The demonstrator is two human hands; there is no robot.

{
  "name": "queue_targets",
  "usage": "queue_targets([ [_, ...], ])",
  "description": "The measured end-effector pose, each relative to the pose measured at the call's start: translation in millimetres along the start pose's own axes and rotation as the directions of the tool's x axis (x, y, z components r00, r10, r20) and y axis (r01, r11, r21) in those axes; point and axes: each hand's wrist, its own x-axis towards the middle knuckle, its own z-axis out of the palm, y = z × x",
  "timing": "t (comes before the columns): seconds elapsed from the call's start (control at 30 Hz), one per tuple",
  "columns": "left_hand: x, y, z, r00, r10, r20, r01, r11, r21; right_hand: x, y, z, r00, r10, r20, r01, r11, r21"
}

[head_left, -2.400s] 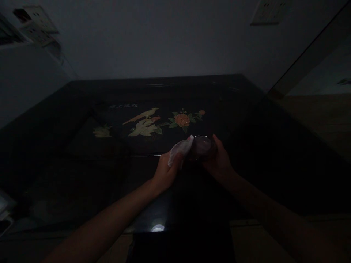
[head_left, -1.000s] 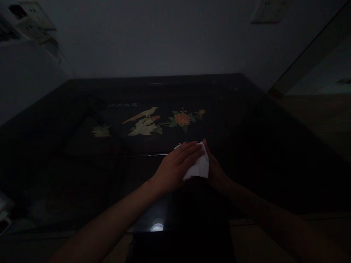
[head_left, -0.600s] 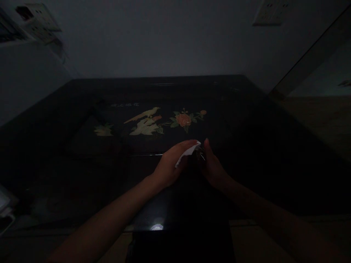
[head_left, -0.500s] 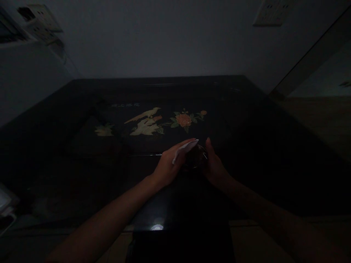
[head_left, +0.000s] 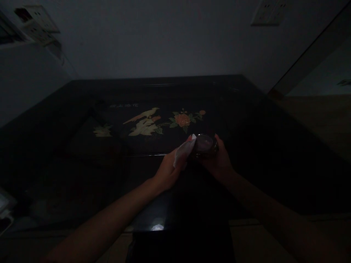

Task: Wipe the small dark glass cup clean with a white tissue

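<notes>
In dim light, my left hand is closed on a thin white tissue, which lies against the left side of a round, clear glass-like vessel. My right hand wraps around the right side and underside of this vessel. Its round end is tilted toward me and shows a pale, greyish disc. Whether that end is the mouth or the base I cannot tell. Both hands are above the dark glossy table, near its middle.
A bird-and-flower picture with pale characters decorates the tabletop. Sockets are on the wall at the left, and another socket plate at the right. A pale object stands at the left edge.
My right hand has moved slightly right and turned the vessel, so its round end now faces me. The tissue in my left hand has shifted a little down along the vessel's side.
</notes>
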Motion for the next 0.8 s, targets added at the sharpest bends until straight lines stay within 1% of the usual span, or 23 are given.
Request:
queue_targets([
  [0.13, -1, -1, 0, 0.999, 0.03, 0.031, -0.029, 0.999, -0.017, 1, -2, 3, 0.997, -0.007, -0.073, 0.013, 0.997, 0.072],
  [0.23, -2, -2, 0, 0.993, 0.094, 0.067, -0.098, 0.994, 0.045, 4, -2, 1, 0.998, -0.011, -0.061, 0.017, 0.995, 0.094],
  [0.33, -3, -2, 0, 0.975, 0.188, 0.121, -0.201, 0.973, 0.11, 7, -1, -2, 0.999, -0.027, -0.027, 0.03, 0.992, 0.121],
  [0.4, -3, 0, 0, 0.962, 0.213, 0.172, -0.239, 0.959, 0.151, 8, 0, -3, 1.0, -0.022, -0.02, 0.024, 0.992, 0.127],
  [0.53, -1, 5, 0, 0.933, 0.269, 0.241, -0.323, 0.919, 0.227, 7, 1, -1, 0.997, 0.036, -0.065, -0.028, 0.993, 0.115],
  [0.6, 0, 6, 0, 0.917, 0.3, 0.262, -0.37, 0.886, 0.279, 5, 2, 0, 0.996, 0.053, -0.067, -0.046, 0.994, 0.101],
  [0.67, 1, 6, 2, 0.908, 0.325, 0.264, -0.403, 0.847, 0.346, 4, 4, -2, 0.997, 0.062, -0.041, -0.059, 0.995, 0.081],
  [0.73, 2, 6, 3, 0.901, 0.353, 0.251, -0.429, 0.809, 0.401, 3, 7, -5, 0.996, 0.082, 0.018, -0.083, 0.995, 0.047],
  [0.8, 2, 6, 4, 0.891, 0.378, 0.25, -0.451, 0.786, 0.422, 3, 11, -10, 0.991, 0.107, 0.079, -0.107, 0.994, 0.006],
])
